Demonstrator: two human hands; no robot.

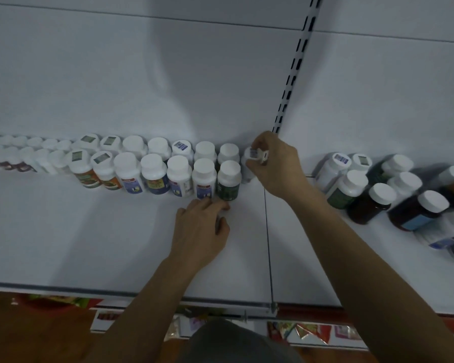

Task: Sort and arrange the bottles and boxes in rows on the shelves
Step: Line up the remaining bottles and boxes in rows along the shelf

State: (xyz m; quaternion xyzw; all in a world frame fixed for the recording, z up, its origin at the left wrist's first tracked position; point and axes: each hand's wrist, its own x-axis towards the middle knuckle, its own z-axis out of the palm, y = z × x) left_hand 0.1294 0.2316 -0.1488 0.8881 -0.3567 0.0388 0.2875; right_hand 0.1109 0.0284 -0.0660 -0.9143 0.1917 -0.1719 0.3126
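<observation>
Ending the back row at its right, a white bottle (247, 172) is held by the right hand (274, 167), whose fingers and thumb are curled round its cap from above; whether its base is down on the shelf (76, 231) cannot be told. The left hand (199, 229) is largely open and holds nothing; its extended fingertips are set against the foot of the green-labelled bottle (229, 183) that ends the front row. Two rows of white-capped bottles (152, 169) are noted along the back of the shelf, packed closely. A loose cluster of unsorted bottles (378, 192), some dark, is noted well apart to the right. The held bottle is judged to be light, rigid plastic, with a smooth body that may slip; the cap, or the shoulder beneath it, is judged the surest hold. Being tall on a narrow base, it is judged liable to topple into its neighbours if pushed high up; pressure low on the body is advised.
</observation>
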